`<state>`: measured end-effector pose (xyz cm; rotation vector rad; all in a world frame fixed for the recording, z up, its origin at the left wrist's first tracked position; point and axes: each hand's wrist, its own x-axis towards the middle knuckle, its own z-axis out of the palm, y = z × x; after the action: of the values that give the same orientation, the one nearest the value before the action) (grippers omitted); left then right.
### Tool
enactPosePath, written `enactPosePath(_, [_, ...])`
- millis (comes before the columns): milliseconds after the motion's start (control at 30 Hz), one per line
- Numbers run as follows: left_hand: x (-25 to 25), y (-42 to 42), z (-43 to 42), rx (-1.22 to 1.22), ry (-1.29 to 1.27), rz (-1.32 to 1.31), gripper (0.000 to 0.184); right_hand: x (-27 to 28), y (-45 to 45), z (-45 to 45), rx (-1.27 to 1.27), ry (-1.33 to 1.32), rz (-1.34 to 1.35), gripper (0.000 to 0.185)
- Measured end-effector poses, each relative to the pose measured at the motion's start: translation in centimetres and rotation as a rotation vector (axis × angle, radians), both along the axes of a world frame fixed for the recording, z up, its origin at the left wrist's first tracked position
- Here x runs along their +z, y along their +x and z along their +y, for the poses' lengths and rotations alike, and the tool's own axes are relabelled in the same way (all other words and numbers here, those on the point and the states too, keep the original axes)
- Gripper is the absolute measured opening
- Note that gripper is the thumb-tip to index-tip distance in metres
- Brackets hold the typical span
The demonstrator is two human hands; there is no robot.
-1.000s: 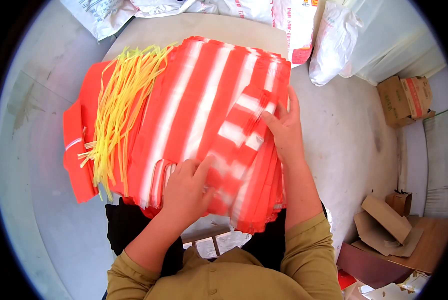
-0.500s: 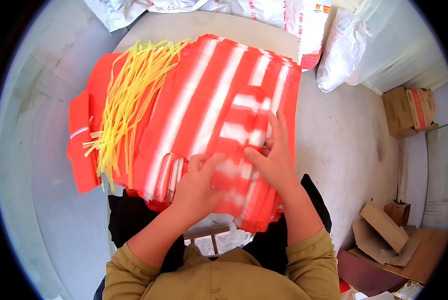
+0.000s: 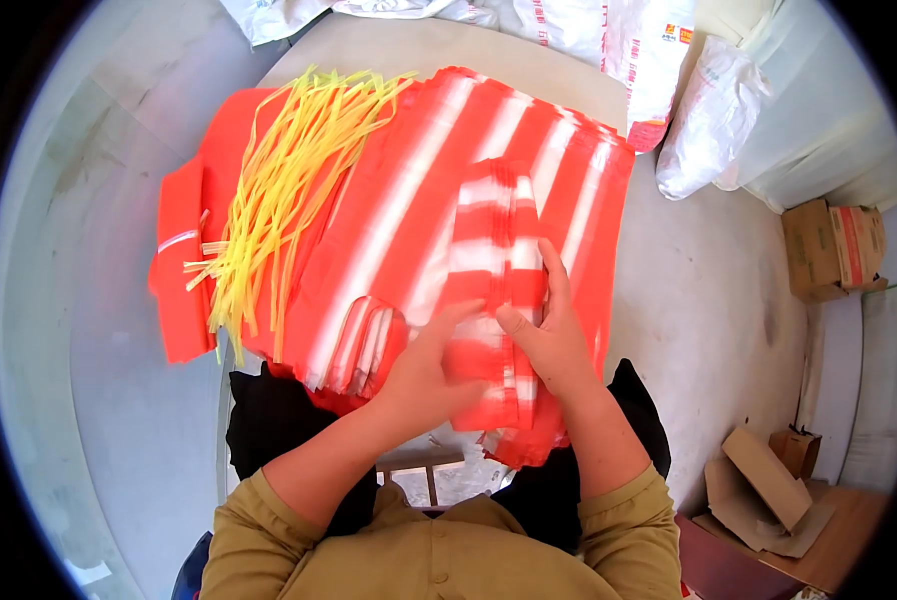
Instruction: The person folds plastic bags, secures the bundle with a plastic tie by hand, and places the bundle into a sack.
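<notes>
A narrow folded bundle of red-and-white striped plastic sheets, perhaps bags, lies lengthwise on a wide stack of the same striped plastic. My right hand grips the bundle's right edge, thumb on top and index finger stretched along the side. At its left side my left hand rests with fingers spread over the plastic, their tips blurred. Another small folded striped bundle sits just left of that hand. Yellow plastic strips lie in a loose bunch across the stack's left part.
Plain red folded plastic hangs over the table's left edge. The pale tabletop shows behind the stack. White printed sacks stand at the back. Cardboard boxes are at the right, with an opened carton lower down.
The folded bundle has become narrower and straighter, and its lower end has come into sight. My left hand has shifted right against it. The whole view has moved slightly.
</notes>
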<state>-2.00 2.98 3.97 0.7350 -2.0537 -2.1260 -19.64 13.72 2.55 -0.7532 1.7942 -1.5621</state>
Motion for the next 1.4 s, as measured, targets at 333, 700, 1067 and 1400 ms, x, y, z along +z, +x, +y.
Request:
enactPosePath(333, [0.6, 0.4, 0.2, -0.003, -0.258, 0.036, 0.082, 0.2, 0.4, -0.7, 0.034, 0.1, 0.139, 0.102])
enactPosePath(700, [1.9, 3.3, -7.0, 0.414, -0.853, -0.142, 0.043, 0.8, 0.0, -1.2, -0.011, 0.079, 0.015, 0.103])
enactPosePath(1067, [-2.5, 7.7, -13.7, 0.377, -1.15, -0.535, 0.028, 2.7, 0.7, -1.8, -0.011, 0.036, -0.099, 0.103])
enactPosePath(1400, [-2.3, 7.4, -14.2, 0.372, -1.028, -0.549, 0.024, 2.8, 0.0, -1.4, -0.044, -0.061, -0.307, 0.109])
